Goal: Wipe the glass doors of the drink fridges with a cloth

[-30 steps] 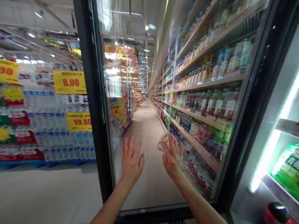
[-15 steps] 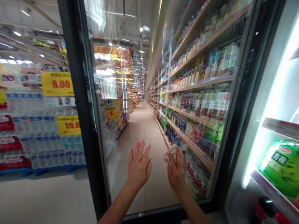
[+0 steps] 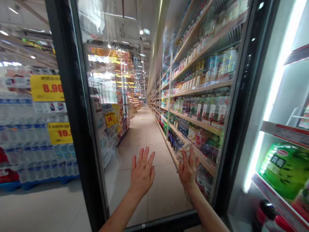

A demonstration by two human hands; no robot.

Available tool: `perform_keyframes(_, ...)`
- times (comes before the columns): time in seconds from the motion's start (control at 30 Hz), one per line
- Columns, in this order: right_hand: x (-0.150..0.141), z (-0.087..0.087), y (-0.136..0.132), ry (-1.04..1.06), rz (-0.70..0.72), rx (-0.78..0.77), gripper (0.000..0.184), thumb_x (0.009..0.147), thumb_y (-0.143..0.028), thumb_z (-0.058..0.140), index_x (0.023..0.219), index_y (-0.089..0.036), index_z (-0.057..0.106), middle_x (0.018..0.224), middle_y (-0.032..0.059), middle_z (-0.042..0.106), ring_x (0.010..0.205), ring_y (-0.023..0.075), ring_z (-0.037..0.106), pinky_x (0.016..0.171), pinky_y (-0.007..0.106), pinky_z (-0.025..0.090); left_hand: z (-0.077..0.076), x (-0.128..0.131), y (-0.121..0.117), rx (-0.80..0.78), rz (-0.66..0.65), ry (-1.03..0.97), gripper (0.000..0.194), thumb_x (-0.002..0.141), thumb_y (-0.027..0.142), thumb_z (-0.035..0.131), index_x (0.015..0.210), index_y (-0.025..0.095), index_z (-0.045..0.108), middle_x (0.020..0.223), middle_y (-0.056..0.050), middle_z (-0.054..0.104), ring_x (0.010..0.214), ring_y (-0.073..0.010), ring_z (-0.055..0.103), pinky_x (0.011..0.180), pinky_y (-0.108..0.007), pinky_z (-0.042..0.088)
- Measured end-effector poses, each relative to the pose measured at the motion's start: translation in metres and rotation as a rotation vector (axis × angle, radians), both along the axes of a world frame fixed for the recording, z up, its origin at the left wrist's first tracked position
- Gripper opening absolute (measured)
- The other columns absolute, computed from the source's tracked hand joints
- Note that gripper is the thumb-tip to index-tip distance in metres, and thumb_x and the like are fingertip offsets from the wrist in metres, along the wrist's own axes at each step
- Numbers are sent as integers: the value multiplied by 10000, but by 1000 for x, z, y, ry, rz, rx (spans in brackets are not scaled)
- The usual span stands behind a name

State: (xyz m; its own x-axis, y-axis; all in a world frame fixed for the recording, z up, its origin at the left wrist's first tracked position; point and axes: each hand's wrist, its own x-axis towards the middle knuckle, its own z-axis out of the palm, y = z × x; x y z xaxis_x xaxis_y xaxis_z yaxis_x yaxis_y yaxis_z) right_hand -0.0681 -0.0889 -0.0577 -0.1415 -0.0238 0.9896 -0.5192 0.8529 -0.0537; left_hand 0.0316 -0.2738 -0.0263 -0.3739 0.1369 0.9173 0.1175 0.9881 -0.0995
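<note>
A glass door with a black frame [image 3: 238,109] stands in front of me, and the aisle shows through or in its pane. My left hand [image 3: 142,172] is held palm toward the glass, fingers stretched and holding nothing; whether it touches the pane I cannot tell. To its right, my right hand [image 3: 189,170] has a crumpled whitish-beige cloth [image 3: 183,151] under its fingers, at the glass. The palm side of both hands is hidden from me.
On the right, a lit cooler shelf [image 3: 277,203] carries a green bag [image 3: 285,169], with dark-topped bottles [image 3: 265,211] below. Packs of bottled water [image 3: 36,141] stand on blue pallets at the left, under yellow price signs [image 3: 47,87]. Shelves of drinks [image 3: 202,87] appear in the pane.
My right hand has moved right and a little down with the cloth across the glass. My left hand has shifted slightly right. The door and surroundings have slid left in view.
</note>
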Motion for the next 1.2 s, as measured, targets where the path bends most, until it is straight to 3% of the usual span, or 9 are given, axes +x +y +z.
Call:
perform_keyframes(0.17, -16, 38, 6, 45, -15, -140, 523, 850, -199, 385, 1366, -204, 301, 1445, 159, 257, 1330, 268, 250, 1041, 538, 209, -1, -1, 0, -7, 14, 3, 520, 794, 142, 492, 1302, 206, 405, 1399, -123, 352, 1349, -245, 195, 1081, -485, 175)
perform_keyframes(0.33, -12, 6, 21, 13, -20, -34, 541, 848, -186, 397, 1374, -220, 275, 1446, 152, 258, 1329, 259, 255, 1038, 527, 222, 4, 0, 6, -30, -44, 32, 537, 804, 166, 495, 1324, 199, 366, 1376, -130, 388, 1339, -240, 225, 1080, -485, 173)
perform_keyframes(0.4, -18, 6, 33, 11, -31, -20, 526, 850, -192, 393, 1366, -222, 294, 1434, 151, 286, 1327, 254, 261, 1041, 533, 209, 7, -3, 9, -54, -67, 41, 533, 807, 168, 489, 1324, 205, 365, 1362, -119, 411, 1333, -228, 246, 1087, -474, 163)
perform_keyframes(0.57, -53, 45, 80, -32, -114, -359, 515, 840, -216, 345, 1352, -164, 325, 1405, 177, 331, 1327, 267, 254, 1017, 559, 228, 12, -13, 11, -68, -12, 11, 496, 807, 184, 492, 1297, 208, 413, 1375, -111, 389, 1334, -232, 239, 1095, -473, 124)
perform_keyframes(0.7, -64, 34, 103, -82, -142, -534, 520, 837, -234, 324, 1348, -139, 337, 1380, 198, 359, 1301, 297, 297, 976, 575, 268, 9, -15, 9, -74, -12, -1, 536, 810, 201, 495, 1329, 233, 368, 1386, -95, 370, 1330, -226, 247, 1099, -464, 115)
perform_keyframes(0.83, -47, 4, 71, -70, -120, -532, 516, 852, -226, 321, 1362, -149, 312, 1389, 199, 345, 1316, 296, 267, 982, 572, 272, 8, -16, 8, -74, -20, 6, 588, 813, 221, 500, 1364, 256, 297, 1389, -89, 364, 1324, -232, 260, 1100, -469, 106)
perform_keyframes(1.0, -31, 3, 43, -16, -1, -110, 483, 847, -217, 386, 1330, -237, 371, 1422, 134, 316, 1318, 261, 279, 1026, 538, 244, 8, -15, 4, -97, -34, 16, 617, 819, 219, 497, 1381, 260, 247, 1379, -81, 384, 1325, -220, 257, 1102, -445, 122)
perform_keyframes(1.1, -33, 13, 51, -49, -65, -292, 491, 854, -214, 360, 1344, -207, 344, 1414, 163, 319, 1318, 272, 277, 1013, 571, 237, 5, -11, -4, -126, -45, 14, 646, 819, 197, 484, 1396, 236, 197, 1363, -79, 412, 1324, -198, 262, 1105, -410, 142)
perform_keyframes(1.2, -23, 17, 32, -62, -64, -431, 513, 858, -203, 341, 1368, -184, 295, 1436, 178, 267, 1335, 282, 232, 1004, 566, 255, -2, -4, -13, -140, -24, 17, 669, 814, 176, 479, 1404, 183, 165, 1366, -108, 403, 1331, -198, 245, 1097, -398, 174)
